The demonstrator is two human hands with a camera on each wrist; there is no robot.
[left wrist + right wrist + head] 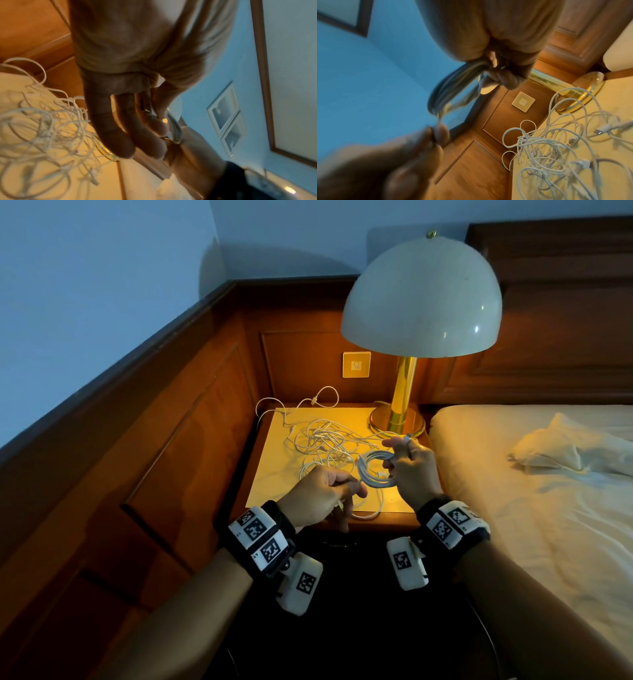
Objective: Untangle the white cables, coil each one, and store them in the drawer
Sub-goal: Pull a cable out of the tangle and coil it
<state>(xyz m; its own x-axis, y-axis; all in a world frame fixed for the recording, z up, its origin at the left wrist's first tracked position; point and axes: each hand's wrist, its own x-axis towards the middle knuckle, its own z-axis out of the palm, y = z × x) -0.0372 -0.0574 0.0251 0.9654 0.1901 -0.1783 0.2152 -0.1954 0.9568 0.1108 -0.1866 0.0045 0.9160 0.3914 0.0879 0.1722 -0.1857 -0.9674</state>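
Observation:
A tangle of white cables (322,440) lies spread over the nightstand top (270,474). My right hand (409,463) grips a small coil of white cable (375,470) held above the front of the nightstand; in the right wrist view the coil (453,86) hangs blurred from its fingers. My left hand (325,494) pinches the loose tail of that same cable (370,513) between thumb and fingers just left of the coil. In the left wrist view the tangle (42,132) lies to the left of the fingers (120,135). No drawer front shows clearly.
A brass lamp (404,392) with a white dome shade stands at the back right of the nightstand. A wall socket plate (356,364) sits on the wood panelling behind. The bed (531,474) with a crumpled cloth (561,450) borders the right side.

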